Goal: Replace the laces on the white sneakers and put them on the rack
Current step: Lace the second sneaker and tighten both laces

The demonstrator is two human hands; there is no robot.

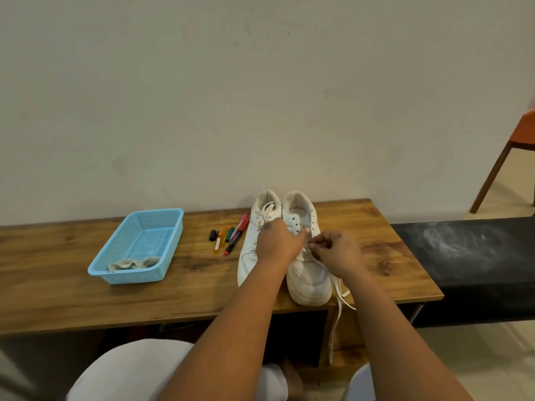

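On wooden bench top (pixel 376 241), right white sneaker (pixel 308 273) lies toe toward person; right hand (pixel 337 253) pinches flat white lace (pixel 337 311) just right of eyelets, left hand (pixel 279 241) presses tongue, steadying it.

Wood bench (pixel 72 290) w/ blue basket (pixel 162 264), markers (pixel 231 235), 2 white sneakers (pixel 309 279).
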